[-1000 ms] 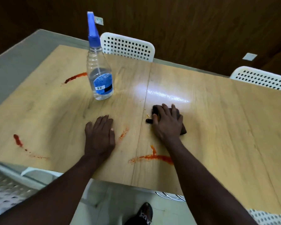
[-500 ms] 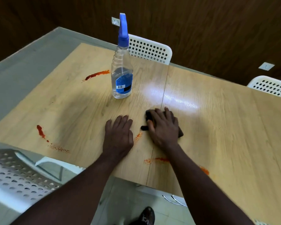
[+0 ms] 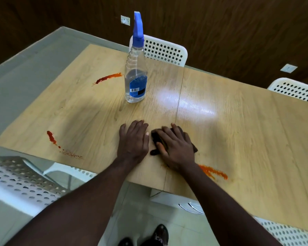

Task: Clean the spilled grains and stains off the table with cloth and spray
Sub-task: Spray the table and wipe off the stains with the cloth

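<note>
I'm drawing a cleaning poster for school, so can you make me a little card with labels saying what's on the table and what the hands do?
table: wooden
left hand: flat on the table, holding nothing
right hand: fingers straight, pressing the dark cloth
spray bottle: upright, blue top, untouched
far stain: red, left of the spray bottle
left stain: red, by the near left edge
right stain: orange-red, beside the right forearm

The table [image 3: 238,130] is light brown wood with red-orange stains [image 3: 108,78]. The spray bottle [image 3: 135,82] is clear with a blue top and label. The cloth [image 3: 156,137] is dark. The chairs [image 3: 164,50] are white with dots of holes.
</note>
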